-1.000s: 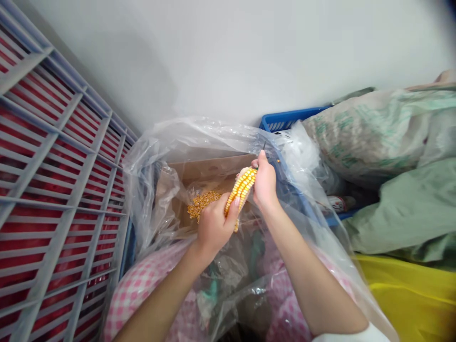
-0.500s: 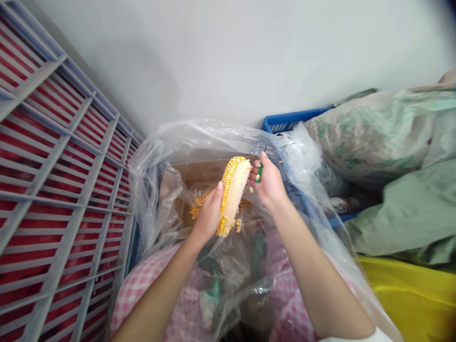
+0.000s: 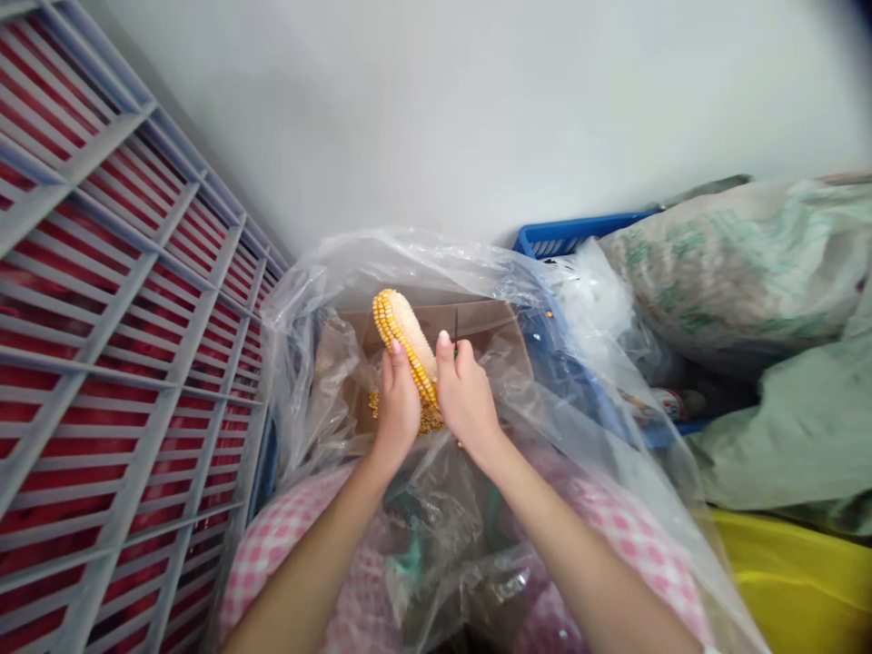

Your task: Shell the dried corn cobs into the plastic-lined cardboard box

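An ear of corn [image 3: 407,338] is held tilted over the lined box, its top leaning left. Yellow kernels cover its left side, while a wide strip facing right is bare and pale. My left hand [image 3: 399,400] is closed around its lower left side, thumb along the kernels. My right hand [image 3: 467,391] is closed at the cob's lower right, close against it. In that hand is a green-handled screwdriver [image 3: 456,325], its thin dark shaft pointing up; most of the handle is hidden by the fingers. Loose kernels [image 3: 429,420] lie below the cob.
Clear plastic sheeting [image 3: 292,336] drapes around the cardboard [image 3: 504,341] and over my knees. A slatted grey crate [image 3: 136,318] stands close at left. To the right are a blue basket [image 3: 579,227], a stuffed sack [image 3: 736,263] and a yellow container [image 3: 797,572].
The ear has swung from leaning right to leaning left and moved a little left. My right hand has come in from the right to the cob's lower end, keeping the screwdriver.
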The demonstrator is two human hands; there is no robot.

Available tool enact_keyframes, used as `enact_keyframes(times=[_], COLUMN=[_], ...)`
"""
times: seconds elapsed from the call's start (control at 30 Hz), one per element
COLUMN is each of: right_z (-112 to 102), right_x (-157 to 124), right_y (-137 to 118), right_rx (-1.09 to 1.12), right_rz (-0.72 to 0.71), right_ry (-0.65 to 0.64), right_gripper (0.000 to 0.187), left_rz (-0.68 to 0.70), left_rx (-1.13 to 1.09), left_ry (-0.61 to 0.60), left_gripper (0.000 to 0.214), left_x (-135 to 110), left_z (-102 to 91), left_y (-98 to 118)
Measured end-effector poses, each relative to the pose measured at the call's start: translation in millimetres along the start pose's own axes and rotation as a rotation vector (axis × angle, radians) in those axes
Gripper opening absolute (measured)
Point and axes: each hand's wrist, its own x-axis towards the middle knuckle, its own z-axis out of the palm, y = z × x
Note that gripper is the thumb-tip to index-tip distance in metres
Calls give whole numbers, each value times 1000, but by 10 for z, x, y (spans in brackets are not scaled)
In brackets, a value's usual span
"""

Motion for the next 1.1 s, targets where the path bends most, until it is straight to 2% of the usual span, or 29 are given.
enact_keyframes(times=[0.07,0.17,0.3,0.43,0.53,0.6,0.73,0.87,1.0,1.1], right_z=[42,65,57,15,-64,-120,-138,-82,-127,-156], right_x=[-39,-42,-11,73,161,185,113,103,234,264], right_y=[-5,17,41,34,39,40,16,20,59,65], right_rx=[-106,-136,-27,146,239,246,92,-37,134,254], right_rz=[-65,-151,-188,-157,-35,17,-85,-124,-66,-41], right_ry=[13,11,38,63,-43,-70,30,44,94,47], right_gripper=[44,39,36,41,51,54,46,41,43,45], left_rz=[56,103,24,-40,-75,-77,-1,31,6,24], left_rx=[95,145,57,-115,-201,-182,-26,29,-2,-53], left_ry=[36,50,27,-12,-61,-56,-18,-56,-31,-24], left_gripper=[53,52,53,54,53,54,52,49,49,46], left_x=[-19,-36,-38,-25,10,37,34,-20,8,42], left_z=[-3,-7,-15,-21,-27,-34,-41,-21,-20,-34], left_y=[18,35,31,37,32,25,44,76,46,22])
